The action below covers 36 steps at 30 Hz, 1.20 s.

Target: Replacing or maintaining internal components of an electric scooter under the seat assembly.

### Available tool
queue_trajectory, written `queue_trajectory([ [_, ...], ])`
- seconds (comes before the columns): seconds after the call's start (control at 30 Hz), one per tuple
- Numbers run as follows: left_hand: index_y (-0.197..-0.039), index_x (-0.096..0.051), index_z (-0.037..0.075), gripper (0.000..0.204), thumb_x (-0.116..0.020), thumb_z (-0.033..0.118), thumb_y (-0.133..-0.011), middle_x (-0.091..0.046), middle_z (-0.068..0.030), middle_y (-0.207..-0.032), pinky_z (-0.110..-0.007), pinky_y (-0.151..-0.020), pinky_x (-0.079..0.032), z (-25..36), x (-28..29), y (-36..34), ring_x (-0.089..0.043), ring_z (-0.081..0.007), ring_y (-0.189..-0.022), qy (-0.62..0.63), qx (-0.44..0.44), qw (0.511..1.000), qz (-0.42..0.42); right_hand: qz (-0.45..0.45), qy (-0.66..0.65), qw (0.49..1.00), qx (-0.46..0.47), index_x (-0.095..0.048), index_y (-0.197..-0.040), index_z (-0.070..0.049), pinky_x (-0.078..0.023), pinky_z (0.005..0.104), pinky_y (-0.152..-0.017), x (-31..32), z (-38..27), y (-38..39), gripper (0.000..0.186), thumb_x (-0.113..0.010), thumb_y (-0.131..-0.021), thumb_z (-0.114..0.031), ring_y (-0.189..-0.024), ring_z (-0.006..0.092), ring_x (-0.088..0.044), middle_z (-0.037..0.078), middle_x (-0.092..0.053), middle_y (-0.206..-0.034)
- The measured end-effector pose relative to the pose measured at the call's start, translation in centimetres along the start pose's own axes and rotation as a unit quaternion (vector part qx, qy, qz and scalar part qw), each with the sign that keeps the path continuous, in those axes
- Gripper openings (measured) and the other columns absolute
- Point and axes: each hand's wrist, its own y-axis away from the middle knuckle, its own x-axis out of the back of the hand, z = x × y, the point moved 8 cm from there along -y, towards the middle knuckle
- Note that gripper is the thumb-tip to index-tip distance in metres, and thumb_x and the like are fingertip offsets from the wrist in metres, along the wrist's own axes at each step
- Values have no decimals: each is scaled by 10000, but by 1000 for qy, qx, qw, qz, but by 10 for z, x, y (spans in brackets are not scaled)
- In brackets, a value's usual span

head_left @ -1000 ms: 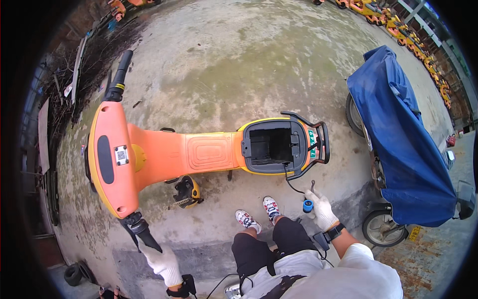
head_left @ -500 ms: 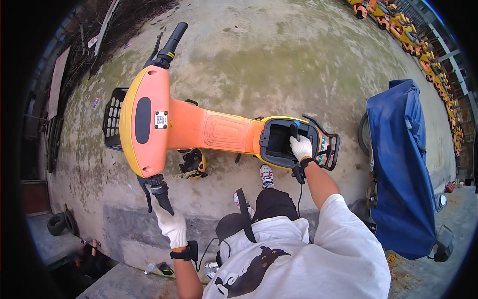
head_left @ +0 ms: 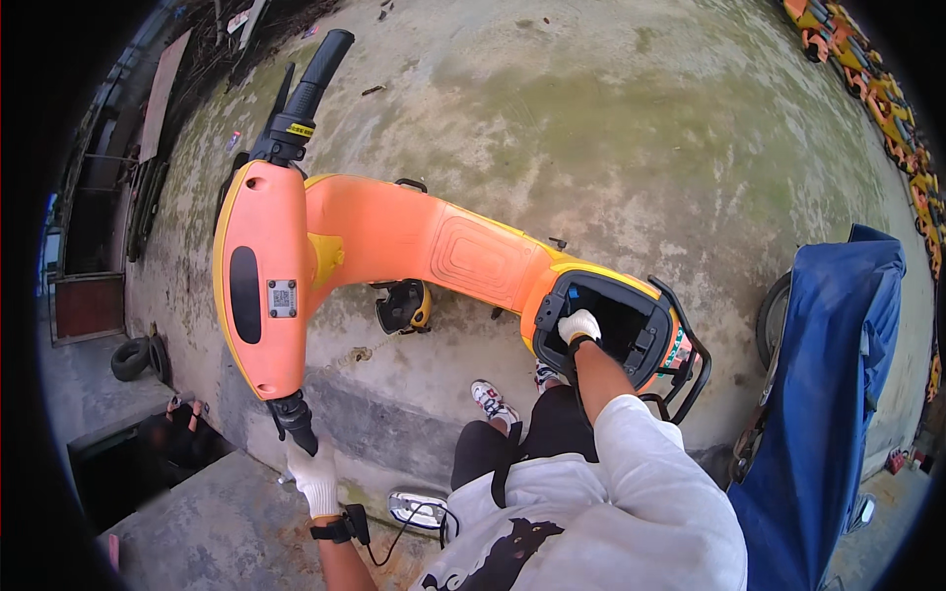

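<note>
An orange and yellow scooter (head_left: 394,222) stands in front of me, its handlebar to the left. My left hand (head_left: 313,475), in a white knit glove, is closed round the near handlebar grip (head_left: 299,430). My right hand (head_left: 579,325), gloved the same way, reaches into the open black compartment (head_left: 645,347) at the scooter's rear. Its fingers are curled into a fist beside the compartment's left wall. A small blue piece shows just above that fist, but what the fingers hold is hidden.
A yellow and black helmet (head_left: 404,307) is beyond my feet by the scooter. At right stands something under a blue cover (head_left: 828,404), with a wheel (head_left: 778,310). More scooters (head_left: 882,108) line the far right. Lower left are tires (head_left: 130,360) and another person (head_left: 177,433).
My right hand has gone down into the compartment, toward its left side, with the dark blue-tipped piece now out of clear sight. The handlebar has turned, my left hand staying on its grip.
</note>
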Motion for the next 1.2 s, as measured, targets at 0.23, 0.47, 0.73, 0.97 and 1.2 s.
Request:
queue_trajectory([
  [0.23, -1165, -624, 26, 397, -702, 175, -805, -704, -202, -1000, -452, -819, -512, 7, 2, -4, -678, -389, -930, 21, 69, 996, 46, 6, -86, 995, 41, -712, -909, 56, -532, 396, -770, 28, 31, 31, 344, -640, -747, -239, -829, 347, -708, 207, -720, -842],
  [0.47, -1135, -626, 93, 418, -725, 280, -775, -704, -182, -940, -504, -775, -520, 10, 8, 2, -675, -409, -883, -71, 138, 986, 64, -102, -446, 868, 195, -647, -1128, 45, -435, 283, -420, 171, -109, 166, 464, -464, -1015, -366, -433, 130, -514, 13, -546, -574],
  [0.73, -1128, -629, 104, 425, -735, 259, -747, -706, -171, -924, -502, -752, -525, -1, 8, -5, -682, -398, -859, -49, 148, 988, 7, 154, -184, 697, 676, -699, -1198, -65, -351, 261, -463, 355, -359, 375, 588, -301, -1059, -474, -476, 57, -448, -40, -444, -496],
  [0.97, -1067, -641, 103, 358, -743, 246, -754, -695, -188, -854, -509, -715, -515, 1, 13, -10, -672, -416, -818, -26, 123, 992, 8, 226, 35, 553, 801, -674, -1083, -67, -541, 439, -799, 297, -494, 404, 192, -594, -952, -183, -926, 339, -686, 179, -691, -1008],
  [1.2, -1052, -642, 97, 372, -762, 220, -723, -698, -177, -858, -479, -705, -524, -1, 9, -10, -681, -401, -814, -25, 117, 993, -4, 268, 98, 560, 777, -663, -1011, -99, -528, 446, -755, 268, -526, 363, 161, -550, -957, -200, -881, 402, -640, 173, -653, -927],
])
